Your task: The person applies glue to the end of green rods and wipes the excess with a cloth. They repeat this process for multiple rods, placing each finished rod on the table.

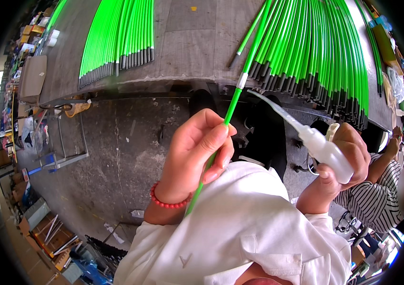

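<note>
Currently, left hand (198,151) is holding green rod (233,105) while right hand (352,154) is gripping squeeze bottle (323,151), its nozzle (280,110), seemingly off the rod, requiring precise aim.

Open tabletop (187,52); green rods (102,38) either side

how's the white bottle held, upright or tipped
Tipped: the bottle slants in the right hand, its spout reaching toward the green rod.

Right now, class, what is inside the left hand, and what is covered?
The left hand holds a green rod, visible above and below the grip. The hand covers part of the stretch between; the rod's lower end cannot be seen near the white shirt.
</note>
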The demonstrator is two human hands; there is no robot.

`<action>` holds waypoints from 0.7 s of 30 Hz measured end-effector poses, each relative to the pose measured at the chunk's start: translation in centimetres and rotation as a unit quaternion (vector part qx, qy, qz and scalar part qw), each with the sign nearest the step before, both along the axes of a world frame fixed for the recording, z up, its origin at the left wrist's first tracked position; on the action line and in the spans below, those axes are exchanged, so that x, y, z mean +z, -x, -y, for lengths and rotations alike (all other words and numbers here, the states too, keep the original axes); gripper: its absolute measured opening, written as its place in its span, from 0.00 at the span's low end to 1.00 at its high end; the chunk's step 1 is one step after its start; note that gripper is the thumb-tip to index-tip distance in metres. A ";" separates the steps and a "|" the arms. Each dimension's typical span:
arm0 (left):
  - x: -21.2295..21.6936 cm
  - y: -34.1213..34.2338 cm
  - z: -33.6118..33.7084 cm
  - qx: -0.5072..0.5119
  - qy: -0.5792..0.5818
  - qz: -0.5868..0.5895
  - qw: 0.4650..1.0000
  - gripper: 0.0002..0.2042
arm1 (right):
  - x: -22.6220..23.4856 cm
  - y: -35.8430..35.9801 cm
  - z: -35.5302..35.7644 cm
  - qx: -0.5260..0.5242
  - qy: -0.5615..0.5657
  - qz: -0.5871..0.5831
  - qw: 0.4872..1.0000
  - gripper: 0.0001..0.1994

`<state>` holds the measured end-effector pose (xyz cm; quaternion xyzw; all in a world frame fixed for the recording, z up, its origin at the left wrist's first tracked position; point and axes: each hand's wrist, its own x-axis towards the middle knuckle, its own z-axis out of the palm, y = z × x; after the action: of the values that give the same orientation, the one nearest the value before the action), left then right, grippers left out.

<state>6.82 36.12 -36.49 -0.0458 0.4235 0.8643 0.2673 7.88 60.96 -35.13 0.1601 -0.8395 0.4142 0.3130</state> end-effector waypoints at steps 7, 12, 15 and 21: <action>-0.8 0.2 1.5 0.046 0.020 -0.016 0.999 0.07 | -2.5 2.7 2.0 0.062 0.314 0.202 0.926 0.26; -1.5 0.4 4.0 0.125 0.013 -0.056 0.990 0.06 | -5.4 6.9 5.6 0.099 0.442 0.323 0.831 0.23; -1.4 0.1 5.4 0.148 0.016 -0.075 0.986 0.07 | -5.5 8.8 7.9 0.128 0.493 0.355 0.784 0.21; -1.7 -0.8 7.2 0.179 0.005 -0.079 0.981 0.07 | -8.1 13.3 11.8 0.074 0.298 0.310 0.900 0.18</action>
<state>7.60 28.91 -38.16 -0.0541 0.4326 0.8970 0.0734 -5.38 49.19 -43.25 -0.0160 -0.7171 0.6958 0.0384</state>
